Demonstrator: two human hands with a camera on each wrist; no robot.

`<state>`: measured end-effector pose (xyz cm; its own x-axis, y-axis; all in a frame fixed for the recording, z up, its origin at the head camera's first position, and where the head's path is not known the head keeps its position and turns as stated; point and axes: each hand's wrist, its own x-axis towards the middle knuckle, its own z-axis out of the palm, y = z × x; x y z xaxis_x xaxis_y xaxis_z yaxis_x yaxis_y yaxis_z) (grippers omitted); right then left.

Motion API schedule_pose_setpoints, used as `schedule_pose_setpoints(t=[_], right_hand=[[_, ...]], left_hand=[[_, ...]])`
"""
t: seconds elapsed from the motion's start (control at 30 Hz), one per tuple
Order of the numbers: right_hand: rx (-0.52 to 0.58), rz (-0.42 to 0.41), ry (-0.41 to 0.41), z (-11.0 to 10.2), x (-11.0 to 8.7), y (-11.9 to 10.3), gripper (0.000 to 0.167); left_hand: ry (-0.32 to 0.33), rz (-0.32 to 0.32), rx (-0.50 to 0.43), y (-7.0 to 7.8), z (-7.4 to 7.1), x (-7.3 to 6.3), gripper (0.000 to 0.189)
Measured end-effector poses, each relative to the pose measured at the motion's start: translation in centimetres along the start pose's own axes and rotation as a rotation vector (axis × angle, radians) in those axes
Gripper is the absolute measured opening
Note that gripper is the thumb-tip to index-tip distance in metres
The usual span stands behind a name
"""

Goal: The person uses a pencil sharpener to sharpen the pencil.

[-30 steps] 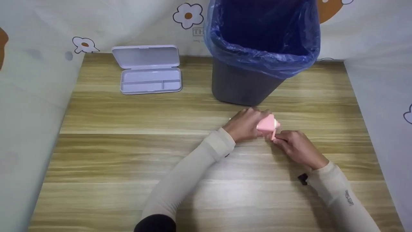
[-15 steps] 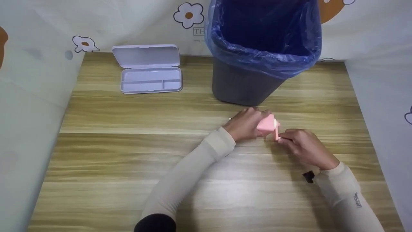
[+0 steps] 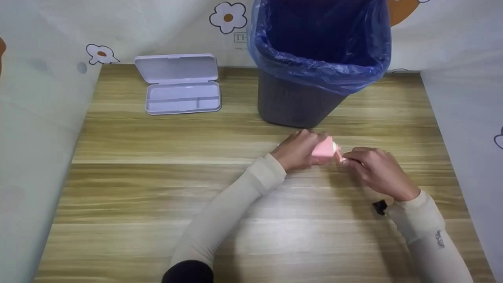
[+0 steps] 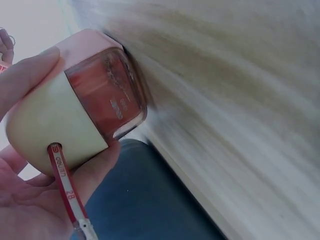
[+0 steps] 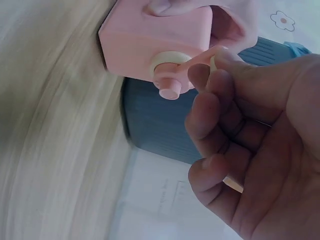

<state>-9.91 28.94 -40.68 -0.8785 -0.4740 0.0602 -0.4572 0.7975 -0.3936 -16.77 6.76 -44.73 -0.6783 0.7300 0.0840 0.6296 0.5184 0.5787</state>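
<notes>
My left hand point(image 3: 296, 151) grips a pink and cream crank pencil sharpener point(image 3: 323, 149) against the tabletop, in front of the bin. In the left wrist view the thumb lies on the pink body, and a red and white pencil point(image 4: 68, 187) sticks out of the hole in the cream face. A clear reddish shavings drawer point(image 4: 107, 95) forms one side. My right hand point(image 3: 379, 169) pinches the knob at the end of the pink crank handle point(image 5: 200, 59) between thumb and forefinger; its other fingers are curled loosely.
A dark grey bin point(image 3: 294, 102) lined with a blue bag stands just behind the hands. At the back left lies an opened lilac pencil case point(image 3: 182, 106) with compartments. Patterned cloth walls point(image 3: 165, 27) bound the wooden table point(image 3: 137, 188).
The crank handle has turned on the sharpener, its knob swinging outward and then upward. My right hand has moved right and slightly away with it, while the left hand has stayed nearly still.
</notes>
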Motion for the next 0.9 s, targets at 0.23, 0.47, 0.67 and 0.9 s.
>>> schedule_pose_setpoints(t=[0.23, 0.47, 0.67, 0.9], right_hand=[[-0.016, -0.01, 0.028, -0.2, 0.3, 0.2, 0.01], [0.011, 0.003, 0.043, -0.6, 1.0, 0.7, 0.011], [-0.003, 0.009, 0.072, -0.6, 1.4, 0.8, 0.011], [-0.036, 0.057, 0.164, -0.2, 2.8, 1.3, 0.013]], left_hand=[[-0.018, 0.003, 0.016, 0.1, -0.2, 0.0, 0.052], [-0.007, 0.027, 0.025, 0.0, -0.1, 0.2, 0.049], [0.002, 0.048, 0.037, -0.3, -0.1, 0.0, 0.05], [-0.002, 0.05, 0.068, -0.2, 0.0, -0.1, 0.056]])
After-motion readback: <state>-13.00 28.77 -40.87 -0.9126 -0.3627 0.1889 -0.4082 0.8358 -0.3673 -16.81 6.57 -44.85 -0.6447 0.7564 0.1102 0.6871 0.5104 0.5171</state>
